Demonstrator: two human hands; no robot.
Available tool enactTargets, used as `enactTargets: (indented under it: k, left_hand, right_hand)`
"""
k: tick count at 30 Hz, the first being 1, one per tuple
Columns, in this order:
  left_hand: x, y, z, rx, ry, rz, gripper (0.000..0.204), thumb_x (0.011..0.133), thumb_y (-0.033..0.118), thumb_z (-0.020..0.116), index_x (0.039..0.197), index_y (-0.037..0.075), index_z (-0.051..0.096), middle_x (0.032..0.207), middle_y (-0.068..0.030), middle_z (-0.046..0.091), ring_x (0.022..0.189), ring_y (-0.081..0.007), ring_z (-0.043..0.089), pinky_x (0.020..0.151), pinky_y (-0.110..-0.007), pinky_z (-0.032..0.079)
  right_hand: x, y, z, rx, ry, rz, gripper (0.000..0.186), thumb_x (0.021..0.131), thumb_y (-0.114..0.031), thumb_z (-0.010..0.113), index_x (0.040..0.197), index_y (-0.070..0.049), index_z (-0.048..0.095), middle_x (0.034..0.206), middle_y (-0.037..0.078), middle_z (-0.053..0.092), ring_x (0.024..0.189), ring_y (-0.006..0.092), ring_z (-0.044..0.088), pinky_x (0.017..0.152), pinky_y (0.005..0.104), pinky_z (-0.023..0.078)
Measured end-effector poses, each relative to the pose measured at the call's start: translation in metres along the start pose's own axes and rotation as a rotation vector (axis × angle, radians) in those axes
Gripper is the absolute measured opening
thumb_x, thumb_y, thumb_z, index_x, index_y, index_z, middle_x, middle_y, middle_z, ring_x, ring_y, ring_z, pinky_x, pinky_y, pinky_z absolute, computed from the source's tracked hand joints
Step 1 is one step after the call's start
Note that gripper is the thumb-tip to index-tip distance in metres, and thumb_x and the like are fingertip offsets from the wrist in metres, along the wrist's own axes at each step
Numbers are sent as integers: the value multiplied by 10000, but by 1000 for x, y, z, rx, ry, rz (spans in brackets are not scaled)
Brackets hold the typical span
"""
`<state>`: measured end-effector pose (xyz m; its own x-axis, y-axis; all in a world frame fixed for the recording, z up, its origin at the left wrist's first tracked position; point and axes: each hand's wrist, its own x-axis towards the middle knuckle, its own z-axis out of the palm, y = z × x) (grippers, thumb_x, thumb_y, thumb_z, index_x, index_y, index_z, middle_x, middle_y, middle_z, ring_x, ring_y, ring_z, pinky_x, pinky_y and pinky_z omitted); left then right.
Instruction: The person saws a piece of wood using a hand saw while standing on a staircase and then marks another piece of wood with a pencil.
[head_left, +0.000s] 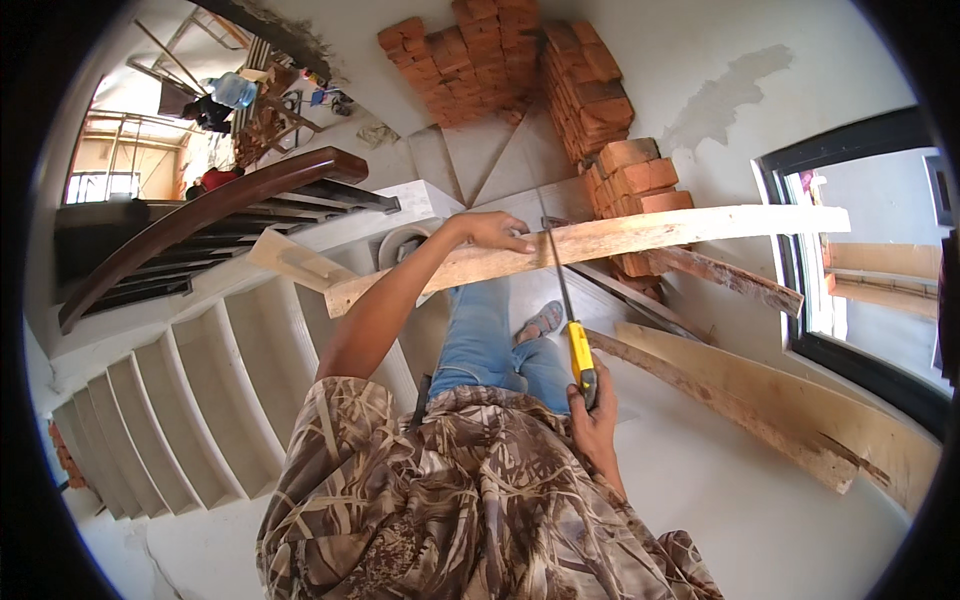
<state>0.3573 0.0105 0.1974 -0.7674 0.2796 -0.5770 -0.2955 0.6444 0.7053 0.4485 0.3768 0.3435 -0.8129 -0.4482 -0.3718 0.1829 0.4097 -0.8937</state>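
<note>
At centre frame a plank [600,240] ran from middle left to upper right, its far part resting on a brick stack [640,185], so it lay raised for cutting. The left hand [490,232] pressed flat on the plank, fingers spread over its top edge, seemingly to hold it steady just beside the cut. The right hand [592,405], lower centre, was clenched around the yellow handle of a saw [568,310], whose blade met the plank beside that hand. More boards [760,400] lay lower right, stairs [190,400] lower left.
</note>
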Motion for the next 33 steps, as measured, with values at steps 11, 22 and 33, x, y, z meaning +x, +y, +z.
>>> enactTargets:
  k: [11, 22, 33]
  left_hand:
    - [-30, -53, 26, -370, -142, 124, 703, 956, 562, 610, 1313, -44, 602, 1215, -174, 681, 1111, -225, 612, 982, -343, 469]
    - [-71, -98, 35, -512, -307, 114, 666, 958, 583, 588, 1294, 11, 647, 1223, -136, 697, 1068, -205, 620, 952, -338, 471]
    - [-106, -100, 65, -442, -184, -35, 634, 977, 593, 537, 1257, 44, 682, 1118, -126, 733, 952, -226, 677, 895, -359, 503]
  right_hand:
    - [-18, 0, 48, -180, -57, 52, 504, 917, -51, 605, 1411, -53, 508, 706, 117, 612, 595, 149, 584, 618, 295, 485]
    - [-86, -123, 142, -312, -3, 341, 515, 972, -161, 619, 1460, -82, 473, 777, 165, 693, 641, 167, 660, 633, 316, 504]
    - [-107, -146, 119, -415, -43, 319, 521, 980, -267, 623, 1456, -100, 492, 625, 182, 573, 532, 202, 519, 591, 357, 479]
